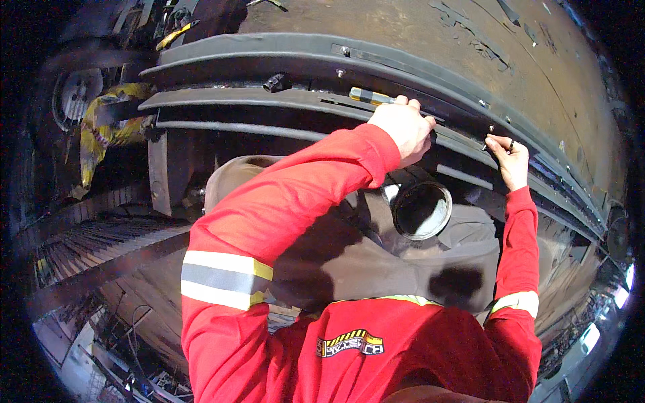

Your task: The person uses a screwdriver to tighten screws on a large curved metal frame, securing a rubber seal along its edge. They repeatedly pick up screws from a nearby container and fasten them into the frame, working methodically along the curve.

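My left hand (406, 131) is closed over the long dark metal rail (269, 101), its fingers curled down and its palm hiding whatever they grip. Just beyond its knuckles lies a screwdriver (366, 95) with a yellow and black handle, along the rail. Farther right, my right hand (510, 160) pinches a small bolt (484, 146) between thumb and fingertips, close against the rail. Several bolts stick up from the rails, one (491, 127) just beyond my right fingertips. Below my left hand is a dark, round, open-topped cylinder (422, 208), light-coloured inside.
A short black fitting (274, 82) sits between the rails on the left. Yellow wrapping (101, 134) hangs at the far left, near a round slotted metal part (79, 97). Beyond the rails spreads a worn brown surface (403, 27) with dark scraps on it.
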`<state>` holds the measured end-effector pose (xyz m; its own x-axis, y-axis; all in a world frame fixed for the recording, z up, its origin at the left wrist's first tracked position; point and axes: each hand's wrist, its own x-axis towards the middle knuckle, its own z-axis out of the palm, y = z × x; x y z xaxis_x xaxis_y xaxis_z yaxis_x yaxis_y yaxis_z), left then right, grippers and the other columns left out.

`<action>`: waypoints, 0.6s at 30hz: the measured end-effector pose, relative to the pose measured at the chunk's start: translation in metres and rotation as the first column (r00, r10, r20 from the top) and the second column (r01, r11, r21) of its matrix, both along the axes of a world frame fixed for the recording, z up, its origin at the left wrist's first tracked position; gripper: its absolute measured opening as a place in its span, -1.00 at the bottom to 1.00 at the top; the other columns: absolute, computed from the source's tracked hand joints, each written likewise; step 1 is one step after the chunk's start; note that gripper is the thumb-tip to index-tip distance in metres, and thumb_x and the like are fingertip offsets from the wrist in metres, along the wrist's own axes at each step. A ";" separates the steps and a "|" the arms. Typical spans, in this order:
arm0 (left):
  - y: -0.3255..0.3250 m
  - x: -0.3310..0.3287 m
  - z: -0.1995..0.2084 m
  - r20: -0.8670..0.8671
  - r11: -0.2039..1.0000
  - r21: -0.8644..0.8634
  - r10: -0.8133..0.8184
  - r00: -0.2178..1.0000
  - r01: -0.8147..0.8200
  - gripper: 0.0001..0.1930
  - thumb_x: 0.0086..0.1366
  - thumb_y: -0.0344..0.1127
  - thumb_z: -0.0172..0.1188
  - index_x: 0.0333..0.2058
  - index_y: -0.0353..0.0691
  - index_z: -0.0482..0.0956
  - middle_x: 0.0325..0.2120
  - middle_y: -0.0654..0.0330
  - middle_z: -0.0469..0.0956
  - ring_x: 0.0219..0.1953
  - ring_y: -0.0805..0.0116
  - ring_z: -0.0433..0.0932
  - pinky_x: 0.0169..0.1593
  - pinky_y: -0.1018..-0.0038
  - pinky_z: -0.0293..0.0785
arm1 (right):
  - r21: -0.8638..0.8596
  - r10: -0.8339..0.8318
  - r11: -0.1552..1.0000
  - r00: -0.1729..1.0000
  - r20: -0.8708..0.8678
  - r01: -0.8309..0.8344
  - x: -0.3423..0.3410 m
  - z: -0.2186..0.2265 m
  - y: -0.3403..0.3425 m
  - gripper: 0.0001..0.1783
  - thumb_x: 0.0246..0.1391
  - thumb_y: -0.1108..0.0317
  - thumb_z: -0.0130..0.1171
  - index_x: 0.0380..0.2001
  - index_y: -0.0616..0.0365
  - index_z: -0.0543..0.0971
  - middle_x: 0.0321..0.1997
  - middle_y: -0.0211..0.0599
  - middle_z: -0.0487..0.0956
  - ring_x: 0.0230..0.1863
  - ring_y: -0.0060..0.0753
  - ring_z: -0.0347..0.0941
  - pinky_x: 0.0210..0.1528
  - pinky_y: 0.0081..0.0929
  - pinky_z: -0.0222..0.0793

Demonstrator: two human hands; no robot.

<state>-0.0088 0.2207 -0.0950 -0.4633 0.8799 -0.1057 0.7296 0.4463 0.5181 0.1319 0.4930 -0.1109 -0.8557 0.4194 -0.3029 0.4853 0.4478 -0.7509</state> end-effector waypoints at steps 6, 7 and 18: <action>0.005 0.001 -0.002 -0.009 0.999 0.018 -0.038 0.999 0.038 -0.72 0.13 -0.14 0.10 -0.25 -0.15 0.55 -0.32 -0.09 0.47 -0.19 -0.05 0.45 -0.20 0.12 0.48 | 0.042 -0.019 0.999 0.999 0.026 0.018 0.007 0.004 0.003 -0.73 0.01 0.28 0.26 -0.28 0.24 0.63 -0.39 -0.38 0.63 -0.34 -0.67 0.46 -0.22 -0.66 0.33; 0.005 -0.001 -0.003 -0.023 0.998 0.008 -0.055 0.998 0.055 -0.73 0.13 -0.15 0.10 -0.26 -0.16 0.55 -0.34 -0.09 0.46 -0.19 -0.06 0.44 -0.21 0.12 0.48 | 0.106 0.031 0.994 0.999 0.011 -0.032 0.003 0.003 0.002 -0.72 0.01 0.25 0.25 -0.30 0.25 0.64 -0.36 -0.29 0.64 -0.31 -0.62 0.49 -0.19 -0.62 0.35; 0.005 -0.007 0.000 -0.050 0.990 -0.014 -0.142 0.989 0.142 -0.70 0.17 -0.27 0.08 -0.10 -0.17 0.48 -0.37 -0.05 0.42 -0.22 -0.05 0.42 -0.13 0.18 0.39 | 0.046 0.043 0.998 0.999 -0.024 -0.042 -0.002 -0.005 0.004 -0.78 -0.02 0.25 0.24 -0.36 0.16 0.67 -0.45 -0.29 0.65 -0.44 -0.62 0.49 -0.30 -0.58 0.39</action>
